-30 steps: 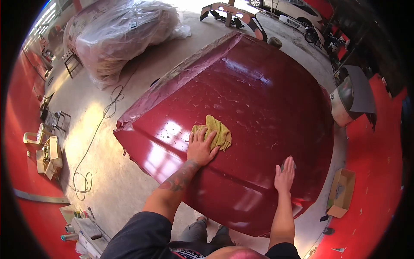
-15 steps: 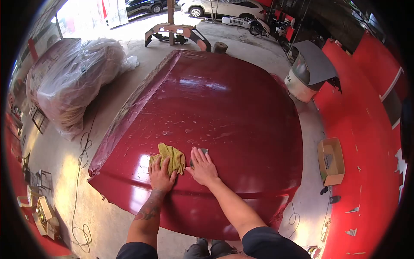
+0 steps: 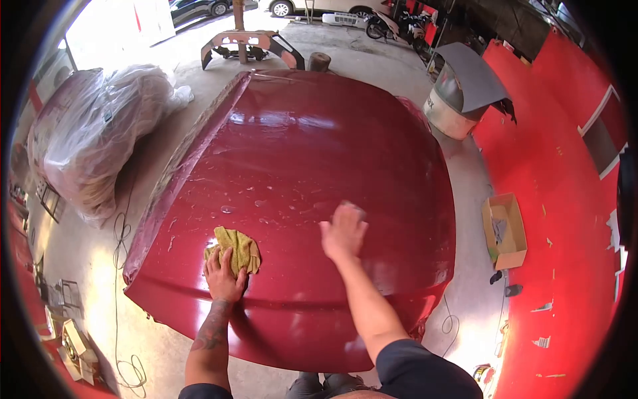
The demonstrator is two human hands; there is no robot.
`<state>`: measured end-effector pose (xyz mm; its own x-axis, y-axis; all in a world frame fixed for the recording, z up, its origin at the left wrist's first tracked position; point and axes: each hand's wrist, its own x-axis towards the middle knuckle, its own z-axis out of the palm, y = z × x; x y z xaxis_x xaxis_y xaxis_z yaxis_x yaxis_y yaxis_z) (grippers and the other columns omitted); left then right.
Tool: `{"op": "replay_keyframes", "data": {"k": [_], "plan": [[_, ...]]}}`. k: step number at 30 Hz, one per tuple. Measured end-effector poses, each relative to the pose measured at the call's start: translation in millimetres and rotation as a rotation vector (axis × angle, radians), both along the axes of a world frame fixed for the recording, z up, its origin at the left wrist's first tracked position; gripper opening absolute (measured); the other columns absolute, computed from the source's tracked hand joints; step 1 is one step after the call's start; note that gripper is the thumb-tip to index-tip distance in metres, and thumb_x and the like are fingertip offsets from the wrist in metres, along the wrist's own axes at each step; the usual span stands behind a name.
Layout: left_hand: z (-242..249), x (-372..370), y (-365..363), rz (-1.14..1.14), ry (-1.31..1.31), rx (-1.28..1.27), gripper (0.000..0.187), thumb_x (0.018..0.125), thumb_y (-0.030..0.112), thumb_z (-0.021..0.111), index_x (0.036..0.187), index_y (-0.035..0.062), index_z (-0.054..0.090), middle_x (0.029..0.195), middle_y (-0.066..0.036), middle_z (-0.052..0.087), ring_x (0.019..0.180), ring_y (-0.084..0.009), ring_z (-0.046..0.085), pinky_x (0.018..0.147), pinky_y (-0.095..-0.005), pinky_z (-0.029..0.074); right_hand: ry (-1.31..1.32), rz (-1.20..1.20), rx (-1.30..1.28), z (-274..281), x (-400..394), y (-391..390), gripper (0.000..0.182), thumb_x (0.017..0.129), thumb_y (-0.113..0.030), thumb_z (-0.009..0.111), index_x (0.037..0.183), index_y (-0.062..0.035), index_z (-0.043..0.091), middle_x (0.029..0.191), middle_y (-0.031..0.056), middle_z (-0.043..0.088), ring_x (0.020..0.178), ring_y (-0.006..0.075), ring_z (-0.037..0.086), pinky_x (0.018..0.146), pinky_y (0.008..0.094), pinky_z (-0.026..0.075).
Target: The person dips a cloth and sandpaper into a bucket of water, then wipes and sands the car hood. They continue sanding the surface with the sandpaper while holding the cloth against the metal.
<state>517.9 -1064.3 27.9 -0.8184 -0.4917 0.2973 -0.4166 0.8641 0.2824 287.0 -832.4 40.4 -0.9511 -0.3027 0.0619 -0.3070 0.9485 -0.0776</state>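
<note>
A large dark red car panel (image 3: 299, 179) lies in front of me, with water drops and wet streaks on its middle and left. My left hand (image 3: 226, 274) rests at its lower left, fingers spread on a crumpled yellow-green cloth (image 3: 242, 251). My right hand (image 3: 344, 231) is over the middle of the panel, palm down and smeared by motion. A small greyish edge shows by its fingertips; the rest of that piece is hidden under the hand.
Plastic-wrapped parts (image 3: 100, 139) stand at the left, near a cable on the floor. A bumper (image 3: 256, 43) is beyond the panel. At the right are a drum (image 3: 452, 110) under a grey panel, a cardboard box (image 3: 515, 233) and a red wall (image 3: 565, 199).
My right hand has moved up and to the right across the panel. My left hand stays on the cloth, and the whole view has shifted a little.
</note>
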Motion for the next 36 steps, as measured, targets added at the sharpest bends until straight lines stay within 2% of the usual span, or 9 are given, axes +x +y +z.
{"op": "replay_keyframes", "data": {"k": [4,6,13,16,20,23,26,31,36], "plan": [[-4,-2,-4,-0.006,-0.033,-0.015,0.068,0.081,0.037,0.071,0.142,0.0171,0.047,0.146,-0.018,0.044,0.134,-0.0389,0.04,0.113,-0.053,0.029,-0.194,0.676,-0.073,-9,51,-100,0.076,0.102,-0.054,0.037,0.157,-0.0025,0.023,0.166,0.0135,0.018,0.154,0.0295,0.014,0.12,0.0581,0.018],[-13,1,-9,-0.026,0.024,-0.047,0.068,0.082,0.036,0.07,0.142,0.0172,0.047,0.147,-0.018,0.043,0.135,-0.0385,0.04,0.113,-0.0529,0.029,-0.105,0.675,0.003,-11,20,-76,0.076,0.102,-0.054,0.036,0.157,-0.0033,0.022,0.165,0.0122,0.019,0.153,0.0281,0.015,0.12,0.0567,0.018],[-3,-1,-3,-0.029,-0.002,-0.023,0.069,0.083,0.035,0.069,0.145,0.0148,0.046,0.147,-0.022,0.042,0.137,-0.0402,0.038,0.115,-0.0534,0.026,-0.233,-0.335,0.041,-9,-125,196,0.079,0.101,-0.064,0.024,0.161,-0.0126,0.013,0.169,0.0038,0.009,0.155,0.0223,0.01,0.12,0.0608,0.015],[0,-1,-2,-0.035,-0.008,-0.001,0.068,0.084,0.036,0.069,0.144,0.0149,0.046,0.147,-0.021,0.042,0.137,-0.0396,0.038,0.114,-0.0537,0.026,-0.273,-0.606,-0.052,-7,-141,178,0.078,0.102,-0.061,0.026,0.16,-0.0109,0.014,0.169,0.0064,0.006,0.155,0.0258,0.007,0.118,0.0634,0.016],[-2,-1,-4,-0.031,0.011,-0.038,0.068,0.084,0.04,0.07,0.144,0.017,0.047,0.144,-0.019,0.045,0.132,-0.0394,0.042,0.113,-0.0552,0.029,-0.049,-0.055,0.003,-13,-105,-13,0.076,0.103,-0.055,0.034,0.157,-0.002,0.023,0.165,0.0119,0.02,0.152,0.0304,0.016,0.116,0.0636,0.019],[1,1,-6,-0.039,-0.016,-0.021,0.068,0.084,0.037,0.07,0.144,0.0162,0.047,0.145,-0.02,0.044,0.134,-0.0396,0.041,0.114,-0.0544,0.028,-0.121,0.343,-0.031,-14,-49,-149,0.079,0.103,-0.058,0.03,0.158,-0.0033,0.019,0.166,0.0128,0.016,0.153,0.031,0.013,0.121,0.0579,0.012],[0,-3,-6,-0.044,-0.02,-0.012,0.068,0.084,0.035,0.07,0.144,0.0153,0.046,0.147,-0.02,0.042,0.136,-0.0395,0.039,0.114,-0.0534,0.027,-0.252,0.526,-0.004,-5,-36,-168,0.076,0.104,-0.056,0.025,0.16,-0.0062,0.013,0.168,0.0096,0.009,0.154,0.0281,0.011,0.123,0.0561,0.011],[-1,-2,-7,-0.041,-0.002,-0.017,0.068,0.083,0.039,0.07,0.143,0.017,0.048,0.145,-0.019,0.044,0.134,-0.0381,0.041,0.113,-0.0545,0.029,-0.097,0.141,0.031,-13,-140,7,0.075,0.103,-0.06,0.026,0.159,-0.0111,0.02,0.167,0.004,0.016,0.154,0.0232,0.017,0.12,0.059,0.016],[-1,-2,-4,-0.038,-0.003,-0.017,0.069,0.083,0.041,0.069,0.144,0.017,0.047,0.145,-0.02,0.043,0.133,-0.0393,0.041,0.112,-0.0561,0.028,-0.314,-0.463,0.093,8,-189,138,0.078,0.102,-0.062,0.023,0.161,-0.0133,0.011,0.169,0.0029,0.006,0.155,0.0236,0.01,0.12,0.0594,0.016]]}}
